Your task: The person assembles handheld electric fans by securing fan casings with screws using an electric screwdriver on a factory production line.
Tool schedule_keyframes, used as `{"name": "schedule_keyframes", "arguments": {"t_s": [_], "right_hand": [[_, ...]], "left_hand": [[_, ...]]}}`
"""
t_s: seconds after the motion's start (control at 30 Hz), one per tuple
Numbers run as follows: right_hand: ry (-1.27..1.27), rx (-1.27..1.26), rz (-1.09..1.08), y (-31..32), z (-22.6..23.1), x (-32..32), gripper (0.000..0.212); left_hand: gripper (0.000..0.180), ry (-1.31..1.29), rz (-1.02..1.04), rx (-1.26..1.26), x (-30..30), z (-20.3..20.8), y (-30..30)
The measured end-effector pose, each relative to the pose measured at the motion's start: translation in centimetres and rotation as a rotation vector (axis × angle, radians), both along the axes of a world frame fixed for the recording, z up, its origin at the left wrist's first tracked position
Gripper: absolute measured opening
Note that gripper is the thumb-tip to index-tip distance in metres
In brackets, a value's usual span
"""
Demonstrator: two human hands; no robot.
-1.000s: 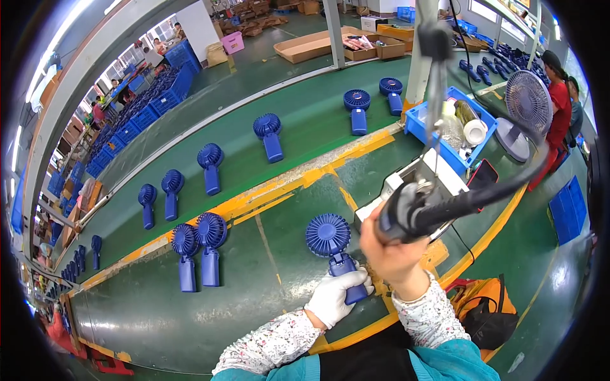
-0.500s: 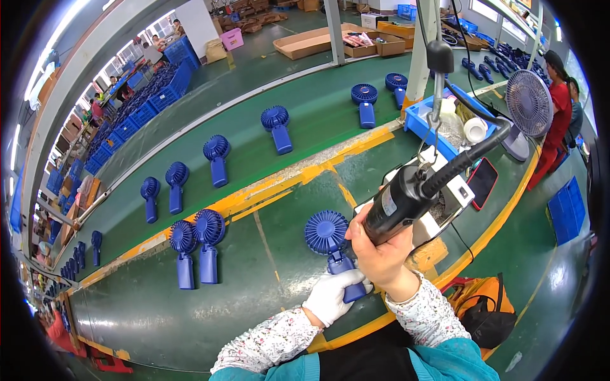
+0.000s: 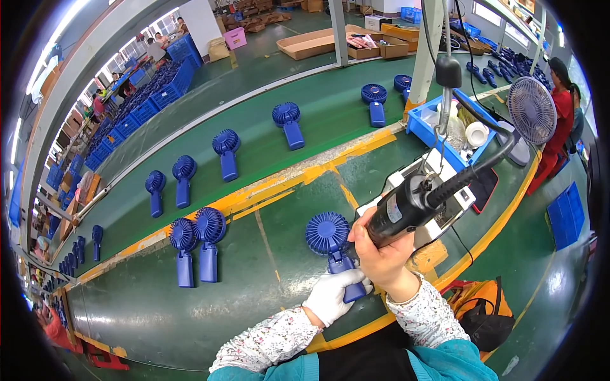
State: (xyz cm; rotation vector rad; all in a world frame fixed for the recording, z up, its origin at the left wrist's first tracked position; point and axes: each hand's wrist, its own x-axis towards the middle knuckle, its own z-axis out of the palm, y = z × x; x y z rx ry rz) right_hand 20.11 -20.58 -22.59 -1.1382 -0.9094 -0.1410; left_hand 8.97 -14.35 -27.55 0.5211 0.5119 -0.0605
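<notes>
Blue belt row: small handheld plastic fans (image 3: 227, 152) are lying spaced out along the green conveyor belt (image 3: 257, 152); they are sitting further right than half a second ago, so the belt is apparently running.

Parked pair: two blue round-headed fans (image 3: 210, 228) are lying side by side on the dark green bench with yellow tape edging (image 3: 140, 279), not shifting relative to it.

Left hand: white-gloved left hand (image 3: 333, 296) is wrapping its fingers around the lower handle of the held fan, steadying it.

Held fan: blue plastic fan with a round ribbed head (image 3: 330, 241) is lying on the bench in front of the person, head pointing away, staying put.

Right hand: bare right hand (image 3: 384, 257) is curling tightly around the tool body.

Tool: black cylindrical corded tool (image 3: 401, 211) is hanging from a metal hook (image 3: 441, 127) and slanting toward the fan handle. It was blurring a second ago, now showing sharp; likely the work is settling onto this handle. Tip is hiding behind fingers, contact unreadable.

Tray: white open box (image 3: 466, 198) is standing behind the tool.

Crate: blue plastic crate (image 3: 424, 134) is holding bottles and a white roll (image 3: 476, 134).

Phone: red-edged dark phone (image 3: 488, 189) is lying right of the tray.
</notes>
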Motion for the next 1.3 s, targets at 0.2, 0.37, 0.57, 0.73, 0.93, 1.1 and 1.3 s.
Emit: {"name": "schedule_keyframes", "arguments": {"t_s": [0.2, 0.37, 0.57, 0.73, 0.93, 1.1, 1.3], "right_hand": [[0.116, -0.137, -0.060, 0.5, -1.2, -1.3, 0.020], [0.163, -0.120, -0.014, 0.6, -1.7, -1.6, 0.022], [0.103, -0.125, -0.049, -0.1, -0.4, -1.3, 0.025], [-0.122, -0.138, -0.539, -1.0, 0.9, 1.3, 0.047], [0.004, -0.084, -0.391, -0.4, 2.0, 0.5, 0.042], [0.087, -0.005, -0.011, 0.2, 1.9, -1.8, 0.050], [0.067, -0.085, 0.017, 0.9, 0.0, -2.1, 0.046]], "left_hand": [[0.024, -0.373, -0.208, 1.558, -1.2, 0.3, 0.8], [0.026, -0.387, -0.218, 1.420, -1.5, -0.7, 0.5], [0.019, -0.194, -0.166, 0.531, -0.5, 0.5, 0.5], [0.020, -0.056, -0.024, -0.375, -0.1, 0.4, 0.0], [0.023, 0.117, -0.063, -0.090, -0.2, 1.1, -0.6], [0.025, -0.184, -0.223, 0.864, -1.3, 0.1, -0.2], [0.022, -0.458, -0.179, 1.515, -1.3, -0.8, 0.1]]}}
